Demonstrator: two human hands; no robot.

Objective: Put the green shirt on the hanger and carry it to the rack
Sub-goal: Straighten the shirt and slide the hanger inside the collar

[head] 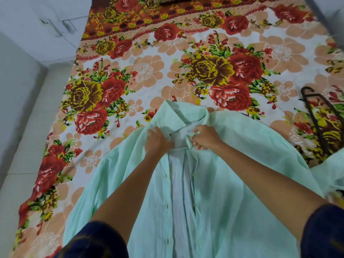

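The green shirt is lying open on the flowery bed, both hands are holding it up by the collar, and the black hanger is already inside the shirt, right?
Not quite. The hanger isn't inside the shirt; the head view shows it lying on the bed, off to the right. The rest is right: the left hand and right hand hold the open shirt near the collar.

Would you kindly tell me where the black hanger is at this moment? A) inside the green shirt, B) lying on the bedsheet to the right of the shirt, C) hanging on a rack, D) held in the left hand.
B: the hanger lies on the bedsheet, right of the shirt, untouched.
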